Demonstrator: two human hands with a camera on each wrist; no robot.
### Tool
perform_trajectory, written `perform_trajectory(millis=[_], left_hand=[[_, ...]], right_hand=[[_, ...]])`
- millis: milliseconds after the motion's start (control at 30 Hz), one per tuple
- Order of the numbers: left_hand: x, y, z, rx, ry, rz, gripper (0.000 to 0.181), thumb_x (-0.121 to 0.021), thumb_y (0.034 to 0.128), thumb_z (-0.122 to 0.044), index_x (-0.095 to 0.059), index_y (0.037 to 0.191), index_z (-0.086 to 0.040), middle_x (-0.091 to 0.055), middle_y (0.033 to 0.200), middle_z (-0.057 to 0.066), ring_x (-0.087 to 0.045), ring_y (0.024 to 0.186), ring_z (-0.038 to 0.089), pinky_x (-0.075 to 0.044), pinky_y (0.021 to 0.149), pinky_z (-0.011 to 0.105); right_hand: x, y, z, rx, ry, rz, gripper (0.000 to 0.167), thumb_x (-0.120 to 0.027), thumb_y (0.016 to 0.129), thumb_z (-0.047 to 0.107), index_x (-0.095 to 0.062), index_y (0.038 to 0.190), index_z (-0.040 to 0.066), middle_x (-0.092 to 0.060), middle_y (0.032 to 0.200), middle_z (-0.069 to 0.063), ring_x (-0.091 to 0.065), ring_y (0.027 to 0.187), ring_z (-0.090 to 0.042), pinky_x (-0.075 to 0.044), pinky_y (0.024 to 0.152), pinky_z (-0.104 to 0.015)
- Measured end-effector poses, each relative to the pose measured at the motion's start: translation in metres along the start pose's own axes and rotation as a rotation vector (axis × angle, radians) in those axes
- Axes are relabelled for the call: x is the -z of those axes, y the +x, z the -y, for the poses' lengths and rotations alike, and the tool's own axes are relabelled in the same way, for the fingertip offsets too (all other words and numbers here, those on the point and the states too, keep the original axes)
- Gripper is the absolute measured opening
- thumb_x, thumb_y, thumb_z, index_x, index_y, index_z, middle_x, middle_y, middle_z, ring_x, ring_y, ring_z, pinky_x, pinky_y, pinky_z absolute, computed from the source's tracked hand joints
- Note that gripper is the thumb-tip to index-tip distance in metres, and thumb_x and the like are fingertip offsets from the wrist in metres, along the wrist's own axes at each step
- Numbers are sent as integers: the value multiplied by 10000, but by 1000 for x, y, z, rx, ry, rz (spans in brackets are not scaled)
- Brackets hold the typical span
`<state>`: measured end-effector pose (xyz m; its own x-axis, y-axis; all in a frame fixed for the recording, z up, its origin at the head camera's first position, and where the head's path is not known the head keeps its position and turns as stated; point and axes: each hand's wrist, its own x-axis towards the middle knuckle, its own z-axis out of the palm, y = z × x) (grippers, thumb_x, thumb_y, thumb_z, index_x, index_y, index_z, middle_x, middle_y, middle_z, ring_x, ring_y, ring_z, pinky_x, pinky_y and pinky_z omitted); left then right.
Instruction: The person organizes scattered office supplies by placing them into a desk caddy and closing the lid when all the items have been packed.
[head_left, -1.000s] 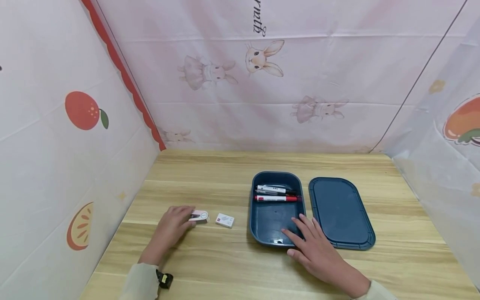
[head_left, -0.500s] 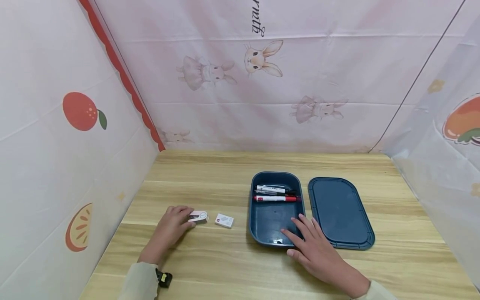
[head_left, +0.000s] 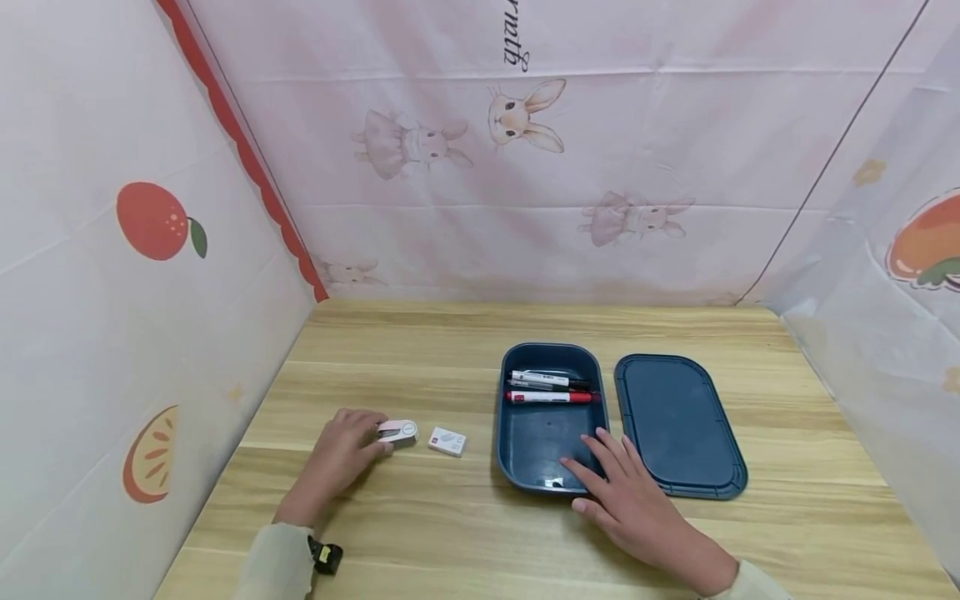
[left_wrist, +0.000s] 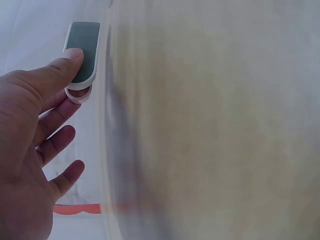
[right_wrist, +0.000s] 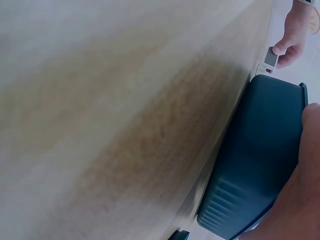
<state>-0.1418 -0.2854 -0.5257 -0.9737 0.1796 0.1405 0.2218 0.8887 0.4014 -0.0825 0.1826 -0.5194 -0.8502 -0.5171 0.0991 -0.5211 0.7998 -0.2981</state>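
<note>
My left hand pinches a small white stapler with a grey base, low over the table at the left. In the left wrist view the thumb presses the stapler's grey base, and the other fingers lie on its far side. Just right of the stapler lies a small white staple box with a red mark. My right hand rests, fingers spread, over the near right rim of a dark blue plastic box. A red-and-white marker and a black-and-white marker lie in its far part.
The box's flat blue lid lies on the wooden table to the right of the box. A clear pen lies beside the markers. Printed cloth walls enclose the back and both sides.
The stapler has tilted a little in my left hand, so its grey side shows more. My right hand has stayed on the box rim.
</note>
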Motion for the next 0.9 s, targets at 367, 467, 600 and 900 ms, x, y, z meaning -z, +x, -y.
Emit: perform_trajectory(millis=[367,467,600,900], left_hand=[[15,15,-13,-21,-29,-27,510,-769,882,-380,-642,1320,-150,-629,1346,96,-499,1252,318,-377,1066,561],[19,21,-22,-50,-28,-36,504,-772,880,-374,-647,1314,-151,-636,1334,84,-503,1238,302,-389,1052,551],[22,29,-35,-65,-24,-36,512,-770,882,-381,-646,1319,-147,-636,1339,76,-504,1233,294,-392,1046,554],[19,50,-59,-99,-10,-25,488,-768,884,-395,-660,1301,-166,-649,1333,44,-512,1209,266,-387,1044,532]], right_hand=[[1,0,0,5,2,-4,510,-543,1012,498,-467,1502,379,-326,1628,-72,-127,1552,-290,-86,1222,-606],[0,0,-1,7,0,-4,509,-542,1013,496,-467,1502,377,-324,1630,-72,-123,1553,-289,-86,1221,-609],[0,0,-1,8,-5,-3,510,-540,1013,499,-465,1503,379,-321,1631,-71,-123,1554,-288,-89,1221,-609],[-1,0,-1,-2,2,10,507,-534,1014,505,-469,1501,378,-317,1634,-72,-119,1556,-292,-51,1235,-573]])
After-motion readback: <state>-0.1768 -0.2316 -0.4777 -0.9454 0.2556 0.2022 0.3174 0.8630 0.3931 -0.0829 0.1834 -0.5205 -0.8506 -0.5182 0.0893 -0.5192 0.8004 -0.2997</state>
